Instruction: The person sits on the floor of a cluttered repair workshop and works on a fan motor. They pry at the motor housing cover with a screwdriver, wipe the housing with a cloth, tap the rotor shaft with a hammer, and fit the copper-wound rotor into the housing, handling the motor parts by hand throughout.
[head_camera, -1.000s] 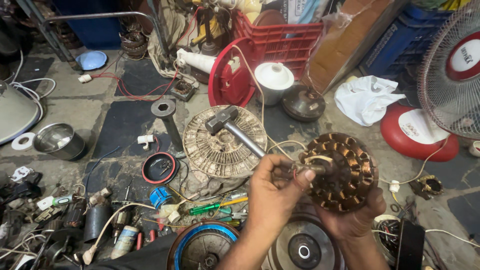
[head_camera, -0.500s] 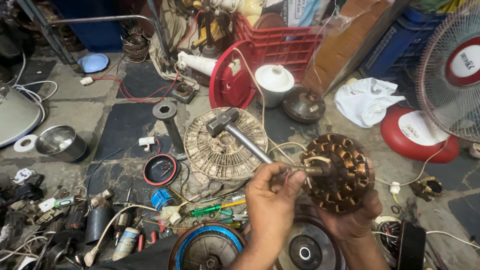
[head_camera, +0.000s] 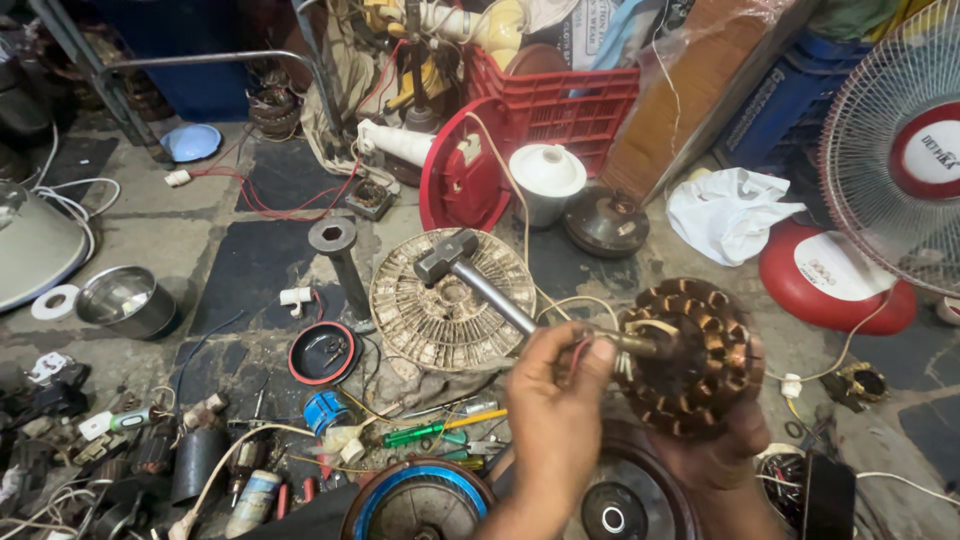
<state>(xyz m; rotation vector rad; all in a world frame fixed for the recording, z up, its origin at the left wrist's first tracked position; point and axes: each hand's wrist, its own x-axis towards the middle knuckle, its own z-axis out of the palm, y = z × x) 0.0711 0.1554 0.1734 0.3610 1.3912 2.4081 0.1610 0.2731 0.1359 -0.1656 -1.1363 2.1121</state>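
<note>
Here, both hands' fingers grip a round stator (head_camera: 690, 355) ringed with copper-brown coils.

Cracked grey concrete floor (head_camera: 150, 225) strewn with dark rubber mats (head_camera: 255, 270).

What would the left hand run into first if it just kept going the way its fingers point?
Probably the copper-wound fan stator: the left hand pinches wires at its centre, fingers aimed right toward the windings, which the right hand holds from below. Depth is hard to judge from this single view.
</note>
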